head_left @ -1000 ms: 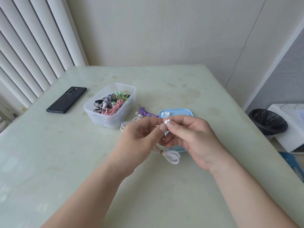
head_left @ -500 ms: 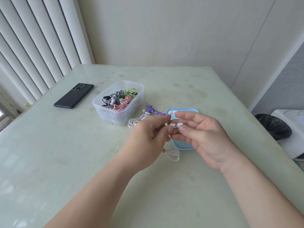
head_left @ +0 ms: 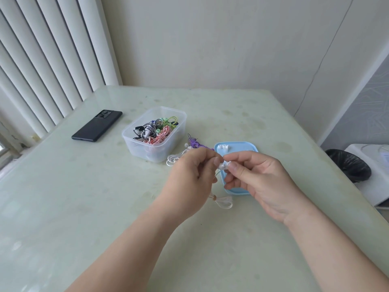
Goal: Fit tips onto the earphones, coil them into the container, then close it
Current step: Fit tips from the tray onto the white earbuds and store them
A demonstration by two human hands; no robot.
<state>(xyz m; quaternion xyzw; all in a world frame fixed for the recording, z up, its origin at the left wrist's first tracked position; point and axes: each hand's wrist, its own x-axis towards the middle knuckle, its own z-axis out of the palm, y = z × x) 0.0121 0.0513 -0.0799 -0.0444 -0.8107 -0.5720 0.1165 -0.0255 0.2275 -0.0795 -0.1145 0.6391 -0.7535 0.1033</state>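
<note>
Just now the left hand (head_left: 192, 179) and right hand (head_left: 260, 182) meet fingertip to fingertip, both pinching the white earbud (head_left: 223, 165) between them. Its cable (head_left: 225, 202) loops on the table just below the grip. Spare tips (head_left: 223, 147) lie on the blue lid (head_left: 242, 147) just beyond it, and the clear container (head_left: 134, 142) stands farther beyond, to the left

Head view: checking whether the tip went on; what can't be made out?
- Small white earbud: head view, fingertips of the left hand and right hand pinching it cover it; tip seating unclear.
- Light blue plastic lid: head view, near part behind the right hand.
- Clear plastic container: head view, tangled earphones inside too small to count.
</note>
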